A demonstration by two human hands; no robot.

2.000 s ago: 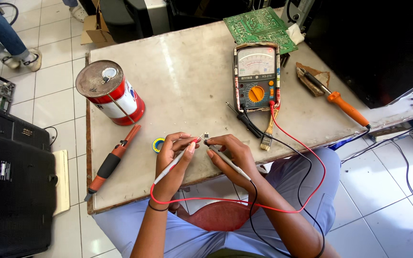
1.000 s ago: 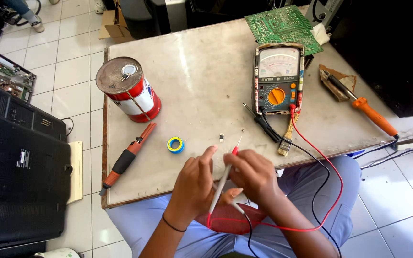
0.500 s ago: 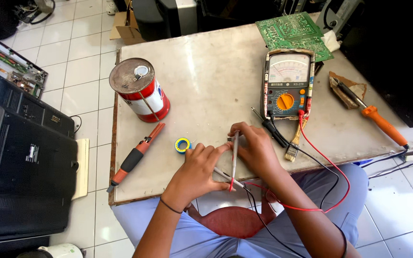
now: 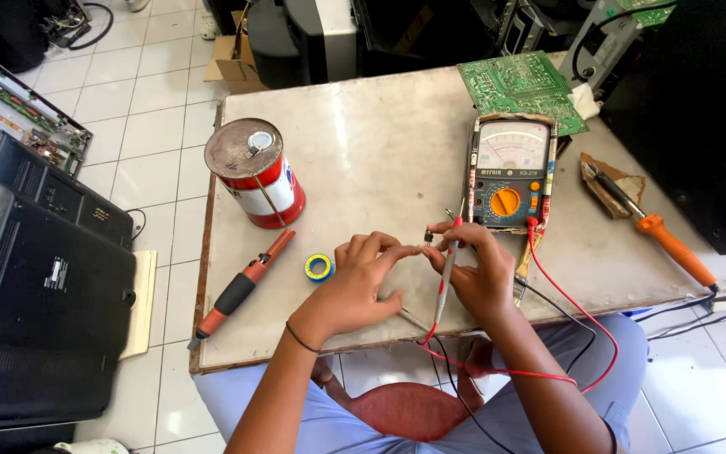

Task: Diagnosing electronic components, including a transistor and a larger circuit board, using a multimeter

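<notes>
My right hand (image 4: 476, 273) grips a slim grey test probe (image 4: 444, 282) with a red tip, held nearly upright over the table's front edge. Its red lead (image 4: 569, 298) loops back to an analogue multimeter (image 4: 510, 172) just behind the hand. My left hand (image 4: 363, 286) rests on the table, its fingertips pinching a small dark component (image 4: 428, 238) against the fingers of my right hand. A thin dark probe tip (image 4: 413, 319) sticks out from under my left hand.
On the pale stone table (image 4: 363, 126) stand a red-and-white tin can (image 4: 255, 172), a yellow-blue tape roll (image 4: 318, 267), a red-black hand tool (image 4: 241, 287), an orange-handled soldering iron (image 4: 674, 248) and a green circuit board (image 4: 521, 84). A black television housing (image 4: 35, 277) sits on the floor at left.
My hands have come together further up the table near the multimeter. The component is now pinched between the fingertips, and the red probe stands more upright in my right hand.
</notes>
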